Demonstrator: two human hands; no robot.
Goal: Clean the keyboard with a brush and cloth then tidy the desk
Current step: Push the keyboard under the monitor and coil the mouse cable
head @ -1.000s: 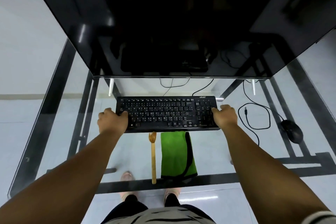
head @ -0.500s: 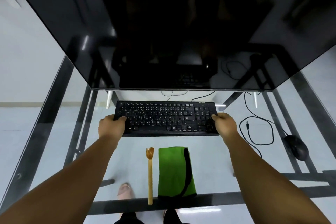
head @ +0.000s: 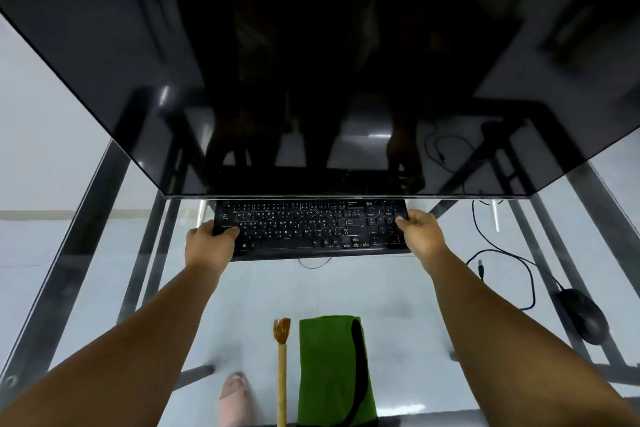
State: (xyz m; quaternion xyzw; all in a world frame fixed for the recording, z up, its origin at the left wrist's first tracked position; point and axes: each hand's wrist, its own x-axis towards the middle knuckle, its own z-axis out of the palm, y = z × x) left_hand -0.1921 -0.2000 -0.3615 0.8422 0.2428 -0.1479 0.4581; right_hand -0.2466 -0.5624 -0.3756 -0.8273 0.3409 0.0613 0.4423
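A black keyboard (head: 311,229) lies on the glass desk, its far edge tucked under the bottom of the monitor. My left hand (head: 207,246) grips its left end, thumb on the keys. My right hand (head: 420,232) grips its right end. Nearer to me, a wooden-handled brush (head: 281,367) lies lengthwise with its bristles pointing away. Right beside it lies a folded green cloth (head: 332,371) with a black edge. Both are apart from the keyboard.
A large dark monitor (head: 311,62) fills the upper view. A black mouse (head: 583,315) with a looped cable (head: 502,253) sits at the right. The glass desk (head: 104,288) has a dark metal frame; feet and floor show through it.
Both hands have pushed the keyboard away from me, up under the monitor's lower edge. The gap between keyboard and brush and cloth has widened.
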